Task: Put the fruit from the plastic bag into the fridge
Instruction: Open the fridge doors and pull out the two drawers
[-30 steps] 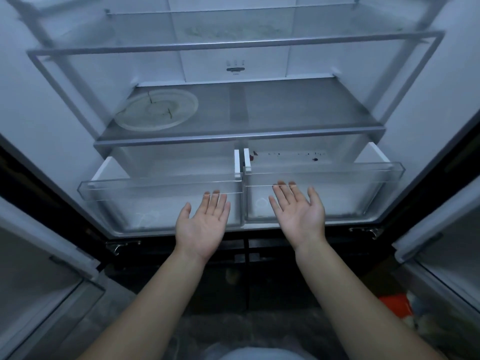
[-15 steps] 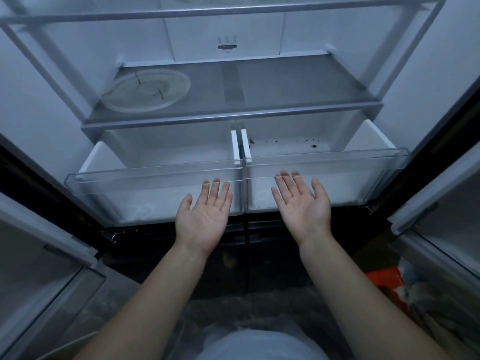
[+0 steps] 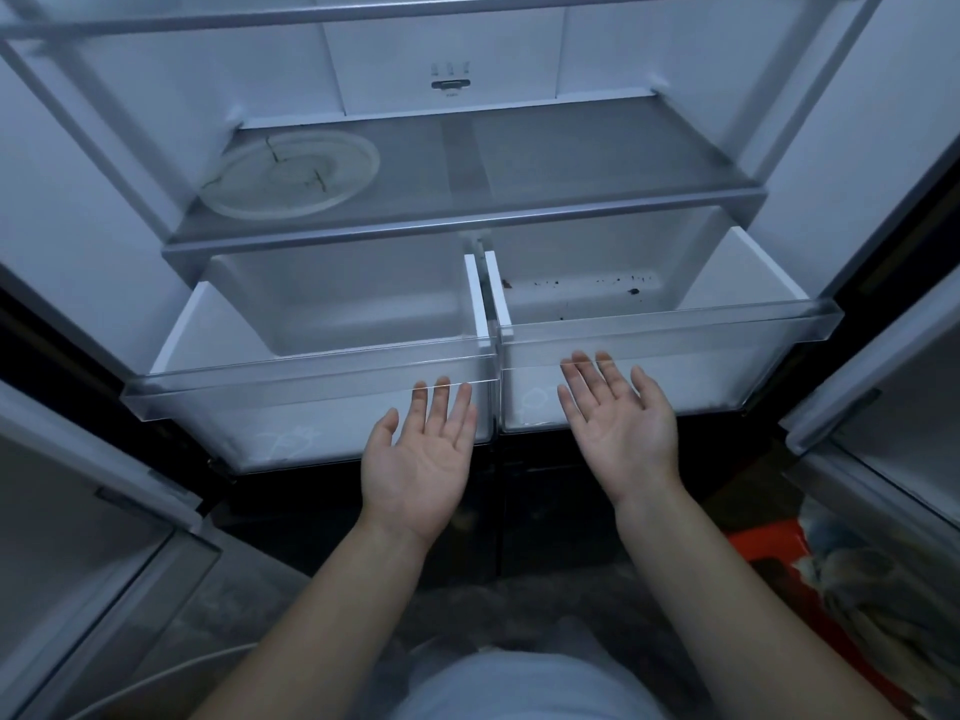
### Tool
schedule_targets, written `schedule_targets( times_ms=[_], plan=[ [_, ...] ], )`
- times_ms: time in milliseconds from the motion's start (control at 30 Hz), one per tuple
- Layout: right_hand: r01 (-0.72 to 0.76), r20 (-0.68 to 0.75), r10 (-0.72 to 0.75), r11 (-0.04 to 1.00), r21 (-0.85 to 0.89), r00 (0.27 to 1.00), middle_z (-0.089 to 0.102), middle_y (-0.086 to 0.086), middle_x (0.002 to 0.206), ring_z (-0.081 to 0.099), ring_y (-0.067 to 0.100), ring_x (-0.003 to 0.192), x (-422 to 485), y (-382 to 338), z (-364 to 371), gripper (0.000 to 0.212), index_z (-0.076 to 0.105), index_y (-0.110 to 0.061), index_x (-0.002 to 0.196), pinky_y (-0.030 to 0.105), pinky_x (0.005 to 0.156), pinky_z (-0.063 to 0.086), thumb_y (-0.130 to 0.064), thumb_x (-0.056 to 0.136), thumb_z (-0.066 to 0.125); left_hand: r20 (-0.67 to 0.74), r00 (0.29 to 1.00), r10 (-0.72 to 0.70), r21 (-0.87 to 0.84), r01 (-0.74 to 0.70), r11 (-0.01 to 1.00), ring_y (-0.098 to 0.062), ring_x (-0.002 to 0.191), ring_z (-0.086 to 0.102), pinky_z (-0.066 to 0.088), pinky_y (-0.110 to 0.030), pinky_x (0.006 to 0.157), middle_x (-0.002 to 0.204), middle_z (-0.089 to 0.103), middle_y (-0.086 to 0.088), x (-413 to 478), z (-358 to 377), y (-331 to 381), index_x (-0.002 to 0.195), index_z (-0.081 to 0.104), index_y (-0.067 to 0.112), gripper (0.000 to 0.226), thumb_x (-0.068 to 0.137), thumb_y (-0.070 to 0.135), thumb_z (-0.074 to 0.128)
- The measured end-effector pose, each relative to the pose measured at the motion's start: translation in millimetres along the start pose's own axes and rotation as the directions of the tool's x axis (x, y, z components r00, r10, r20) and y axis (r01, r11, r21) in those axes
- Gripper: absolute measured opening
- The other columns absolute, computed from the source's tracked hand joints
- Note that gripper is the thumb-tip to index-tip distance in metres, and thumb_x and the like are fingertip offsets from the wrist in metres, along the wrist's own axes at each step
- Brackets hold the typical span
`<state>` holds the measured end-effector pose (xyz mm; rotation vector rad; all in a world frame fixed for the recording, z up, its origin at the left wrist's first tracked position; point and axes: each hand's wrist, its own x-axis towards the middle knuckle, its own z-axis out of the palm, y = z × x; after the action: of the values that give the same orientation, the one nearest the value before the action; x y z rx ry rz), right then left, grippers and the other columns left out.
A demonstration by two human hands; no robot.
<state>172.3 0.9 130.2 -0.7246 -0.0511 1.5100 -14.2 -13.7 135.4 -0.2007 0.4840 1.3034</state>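
Your left hand (image 3: 415, 459) and right hand (image 3: 618, 428) are palm-up, fingers straight, holding nothing, with fingertips at the clear front lips of the left drawer (image 3: 311, 376) and right drawer (image 3: 675, 330) of the open fridge (image 3: 447, 44); a blurred bag (image 3: 872, 589) lies low right, contents unclear.

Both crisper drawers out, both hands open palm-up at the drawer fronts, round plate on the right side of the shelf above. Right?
One slip: the head view shows the round plate on the left side of the shelf, over the left drawer. The rest holds: the right drawer is out too, and the left hand and right hand are open, palm-up at the fronts.
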Motion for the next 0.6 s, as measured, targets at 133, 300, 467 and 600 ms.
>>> schedule_targets(
  times_ms=[133, 300, 467, 600],
  plan=[
    [0.022, -0.008, -0.022, 1.0, -0.001, 1.0, 0.058, 0.013, 0.127, 0.055, 0.026, 0.119, -6, -1, -5, 0.04, 0.047, -0.008, 0.131, 0.04, 0.102, 0.041, -0.028, 0.098, 0.035, 0.018, 1.0, -0.007, -0.029, 0.007, 1.0, -0.038, 0.122, 0.05, 0.042, -0.047, 0.096, 0.128, 0.058, -0.015, -4, 1, 0, 0.129, 0.051, 0.008, 0.039, 0.098, 0.025, 0.035],
    [0.013, -0.01, -0.013, 0.999, -0.037, 1.0, 0.059, 0.013, 0.126, 0.056, 0.026, 0.118, -9, -6, -7, 0.038, 0.048, -0.008, 0.129, 0.04, 0.103, 0.041, -0.025, 0.097, 0.038, 0.01, 1.0, 0.005, -0.035, -0.005, 0.999, -0.038, 0.123, 0.049, 0.04, -0.047, 0.101, 0.127, 0.058, -0.015, -5, 5, -3, 0.13, 0.051, 0.009, 0.039, 0.095, 0.018, 0.036],
    [0.078, -0.018, -0.083, 0.975, -0.209, 0.996, 0.06, 0.011, 0.123, 0.06, 0.024, 0.113, -10, -5, -5, 0.032, 0.049, -0.009, 0.127, 0.038, 0.1, 0.043, -0.021, 0.098, 0.042, -0.002, 1.0, 0.02, 0.166, -0.02, 0.986, -0.036, 0.121, 0.052, 0.04, -0.045, 0.103, 0.133, 0.054, -0.012, -9, 6, 0, 0.132, 0.046, 0.012, 0.04, 0.094, 0.018, 0.036],
    [0.222, 0.031, -0.32, 0.582, -0.782, 0.947, 0.067, 0.007, 0.103, 0.066, 0.017, 0.095, -18, -12, 0, 0.017, 0.059, -0.013, 0.101, 0.032, 0.089, 0.05, -0.024, 0.097, 0.046, 0.056, 0.997, 0.059, 0.79, -0.08, 0.607, -0.025, 0.107, 0.064, 0.047, -0.039, 0.096, 0.122, 0.064, -0.012, -19, 20, 18, 0.115, 0.055, 0.01, 0.027, 0.097, 0.022, 0.039]
  ],
)
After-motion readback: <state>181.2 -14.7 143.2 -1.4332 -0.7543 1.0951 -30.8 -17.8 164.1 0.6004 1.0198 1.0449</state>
